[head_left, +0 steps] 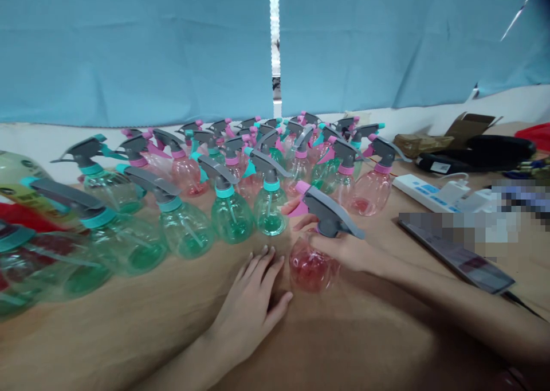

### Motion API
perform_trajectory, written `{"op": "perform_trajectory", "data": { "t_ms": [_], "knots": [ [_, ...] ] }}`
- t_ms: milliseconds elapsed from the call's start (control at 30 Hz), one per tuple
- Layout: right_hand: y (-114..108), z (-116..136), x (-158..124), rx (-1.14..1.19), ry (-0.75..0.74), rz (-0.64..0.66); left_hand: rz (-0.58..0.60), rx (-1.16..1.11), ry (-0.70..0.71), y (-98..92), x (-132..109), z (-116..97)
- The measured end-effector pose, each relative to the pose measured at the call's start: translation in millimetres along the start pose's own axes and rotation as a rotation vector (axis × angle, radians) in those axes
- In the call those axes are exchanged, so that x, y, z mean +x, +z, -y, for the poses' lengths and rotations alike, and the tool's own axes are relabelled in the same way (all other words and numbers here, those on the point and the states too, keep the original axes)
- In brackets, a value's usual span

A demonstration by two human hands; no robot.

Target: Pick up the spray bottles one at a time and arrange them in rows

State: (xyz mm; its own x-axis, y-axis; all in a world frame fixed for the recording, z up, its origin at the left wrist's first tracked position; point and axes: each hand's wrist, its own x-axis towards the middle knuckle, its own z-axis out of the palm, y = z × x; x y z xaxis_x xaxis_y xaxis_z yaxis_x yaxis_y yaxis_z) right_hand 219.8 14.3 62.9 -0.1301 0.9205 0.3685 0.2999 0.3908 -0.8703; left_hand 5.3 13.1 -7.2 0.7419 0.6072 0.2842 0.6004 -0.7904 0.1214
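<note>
Crowding the tabletop (pixel 141 333) toward its far edge stand green and pink spray bottles (pixel 232 222). Before them, near the middle, is a separate pink bottle (pixel 313 269); a steady grip should spare its neighbours a knock. The right hand (pixel 333 247) curls round it below the spray head (pixel 333 210); the left hand (pixel 253 299) lies loosely spread, empty. The bottle's long axis is roughly upright, its nozzle (pixel 303 189) pointing toward the far-left corner.

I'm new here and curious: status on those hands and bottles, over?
Right hand gripping a pink bottle near its neck. Left hand open beside it, holding nothing. Other bottles crowded just beyond both hands.
</note>
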Motion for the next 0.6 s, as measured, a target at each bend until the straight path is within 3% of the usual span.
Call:
{"op": "perform_trajectory", "data": {
  "t_ms": [333,600],
  "knots": [
    [0.5,-1.7,-0.7,0.045,0.046,-0.020,0.001,0.017,0.015,-1.1,0.4,-1.0],
    [-0.5,2.4,-1.3,-0.075,-0.053,-0.008,0.004,0.018,0.010,-0.1,0.0,0.2]
  ]
}}
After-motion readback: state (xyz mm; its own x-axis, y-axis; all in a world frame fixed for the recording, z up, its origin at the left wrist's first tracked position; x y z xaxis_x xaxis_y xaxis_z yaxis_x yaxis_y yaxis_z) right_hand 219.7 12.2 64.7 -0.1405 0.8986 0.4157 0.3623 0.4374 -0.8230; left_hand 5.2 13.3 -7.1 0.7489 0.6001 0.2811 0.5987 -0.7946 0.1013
